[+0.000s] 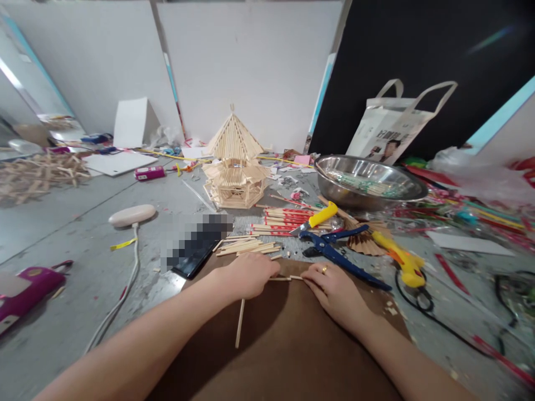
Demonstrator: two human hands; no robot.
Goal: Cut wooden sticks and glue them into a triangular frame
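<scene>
My left hand [253,274] is closed over the brown board [267,345], its fingertips pinching a thin wooden stick [281,279]. Another wooden stick [239,326] sticks out toward me from under that hand; whether the hand grips it is hidden. My right hand [332,287], with a ring on one finger, pinches a short wooden stick [296,277]. The two pinched sticks meet nearly end to end between the hands. Just beyond lie loose wooden sticks [244,245]. Blue cutting pliers [330,250] and a yellow-handled knife [321,216] rest past my right hand.
A pavilion model built of sticks [236,167] stands behind. Left are a dark phone [200,250], a white corded device [132,215] and a purple tool [31,292]. Right are a yellow glue gun [403,259] with its cord and a steel basin [326,186]. Red-wrapped sticks [280,220] lie ahead.
</scene>
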